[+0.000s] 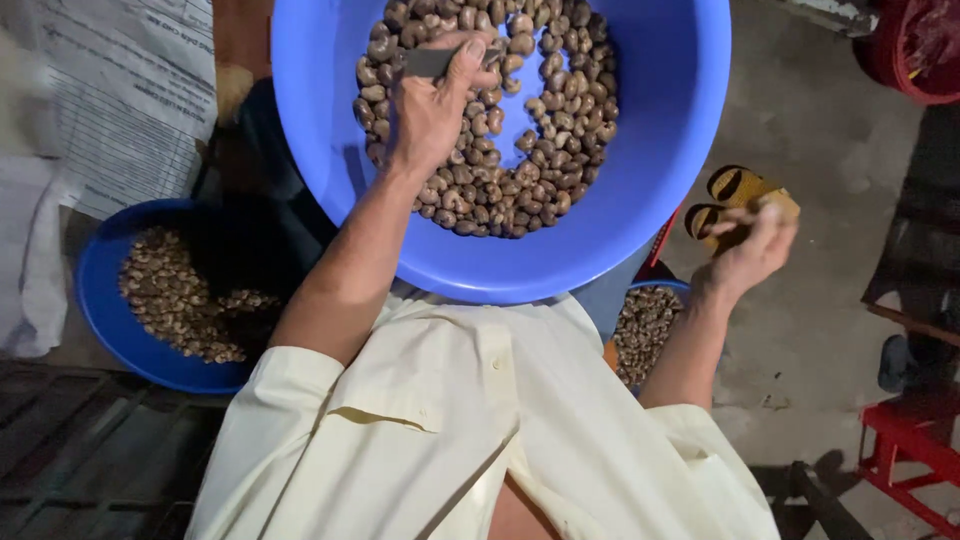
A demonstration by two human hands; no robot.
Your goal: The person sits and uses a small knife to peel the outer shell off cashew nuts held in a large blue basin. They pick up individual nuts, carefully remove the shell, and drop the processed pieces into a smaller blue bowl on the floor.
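While the head camera looks straight down over a cream short-sleeved shirt (470, 430), a large blue basin (640, 190) rests in the person's lap, holding a heap of brown, kidney-shaped nuts (530, 150) in their shells. The left hand (430, 110) reaches into the basin from its near rim, its fingers (470, 62) curled closed around a small dark grey tool (430, 62) whose end pokes out toward the left side of the basin; the hand lies on top of the nuts, touching them. A patch of bare blue bottom shows through the heap just right of that hand. The right hand (750, 245) is held out beyond the basin's right rim, above the concrete floor (820, 130), with its fingers pinched shut on a small pale piece (778, 207); what that piece is cannot be told, as the hand is blurred. Just past the right hand, on the floor, lies a yellow sandal (722, 195). Left of the big basin and lower down sits a smaller blue basin (105, 300) with paler kernels (175, 300) spread across it, partly in shadow. Under the big basin's near right edge, another bowl of pale kernels (645, 330) peeks out between the shirt and the right forearm. Printed sheets of paper (125, 95) lie beyond the smaller basin, and a red stool frame (915, 450) stands well right of the big basin.
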